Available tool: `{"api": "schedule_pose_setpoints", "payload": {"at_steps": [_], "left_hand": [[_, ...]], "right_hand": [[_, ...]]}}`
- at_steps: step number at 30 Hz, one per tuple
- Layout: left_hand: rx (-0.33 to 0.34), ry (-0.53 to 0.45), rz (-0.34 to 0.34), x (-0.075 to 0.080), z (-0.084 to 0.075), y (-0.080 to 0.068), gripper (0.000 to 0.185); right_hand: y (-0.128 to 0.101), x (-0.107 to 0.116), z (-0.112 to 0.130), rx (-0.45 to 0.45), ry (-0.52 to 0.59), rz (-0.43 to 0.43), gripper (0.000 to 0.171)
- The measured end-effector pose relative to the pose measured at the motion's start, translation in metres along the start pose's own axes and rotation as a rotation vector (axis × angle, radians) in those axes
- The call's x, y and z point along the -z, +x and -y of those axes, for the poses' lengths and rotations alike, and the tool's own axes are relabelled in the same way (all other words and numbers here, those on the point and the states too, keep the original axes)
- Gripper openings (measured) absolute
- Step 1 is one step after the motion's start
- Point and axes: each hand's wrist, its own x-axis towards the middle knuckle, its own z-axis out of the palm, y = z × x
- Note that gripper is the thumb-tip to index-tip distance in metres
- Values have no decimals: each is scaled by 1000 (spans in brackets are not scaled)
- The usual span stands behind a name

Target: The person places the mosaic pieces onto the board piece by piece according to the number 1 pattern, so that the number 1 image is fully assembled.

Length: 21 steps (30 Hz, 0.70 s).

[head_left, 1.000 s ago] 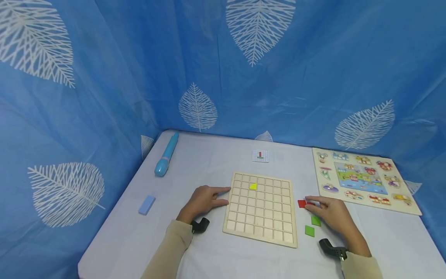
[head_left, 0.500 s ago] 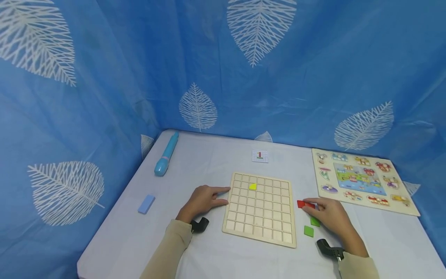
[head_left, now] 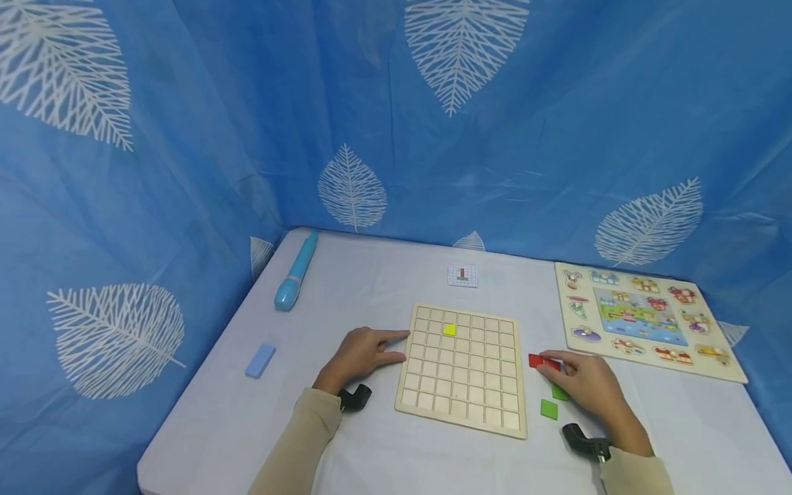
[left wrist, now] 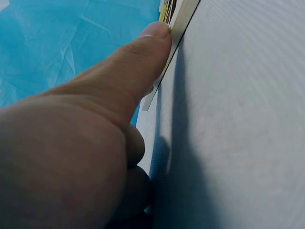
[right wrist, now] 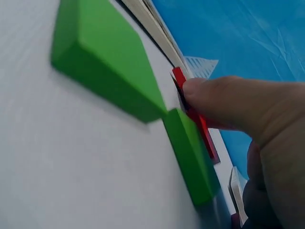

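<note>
The left hand (head_left: 360, 354), thumb and index finger straight and parted, touches the left edge of the wooden grid board (head_left: 460, 375). White tablecloth (head_left: 532, 326) separates its right edge from red tiles (head_left: 535, 361), which the right hand (head_left: 588, 383) pinches near two green tiles (head_left: 548, 410).

The white surface (head_left: 377, 282) bears a blue wand (head_left: 295, 273) and block (head_left: 260, 361) along its left edge, a card (head_left: 461, 276) near its far edge, a puzzle (head_left: 640, 316) at its far right corner. Mid-surface lies a grid board (head_left: 460, 375), green tiles (head_left: 548, 410) toward the right edge.
</note>
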Motion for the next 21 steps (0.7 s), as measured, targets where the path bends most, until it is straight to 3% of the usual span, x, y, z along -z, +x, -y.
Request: {"api": "schedule_pose_setpoints", "payload": {"at_steps": [6,21], "left_hand": [[3,7,-2,1,3,0,54],[30,15,27,0,0,0,55]], "right_hand": [[3,-8,1,103,-47,-93,30],[2,0,7,78,-12,-163,30]]}}
